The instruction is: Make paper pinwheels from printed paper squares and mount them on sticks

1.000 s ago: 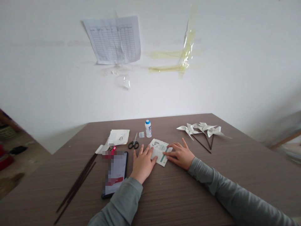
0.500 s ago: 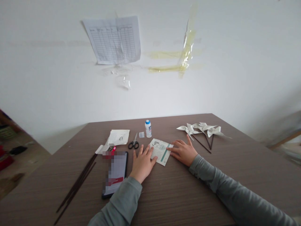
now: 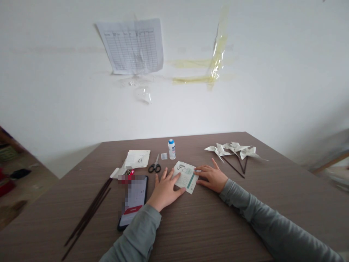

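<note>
printed sheet (image 3: pixel 188 177) lies inward of the far edge of the table (image 3: pixel 188 233). left hand (image 3: pixel 165 191) and right hand (image 3: pixel 213 178) touch it, extended (neither grasps); the right has withdrawn to its edge, apparently clearing the face.

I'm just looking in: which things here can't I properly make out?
All in the head view:
Paper: its left corner, covered by the left hand.
Phone: part of the screen, blurred into blocks.
Bottle: the label's wording, too small.
Wall sheet: the writing in its grid, too small and faint.
Left sleeve: its upper part, cut off by the bottom edge.
</note>
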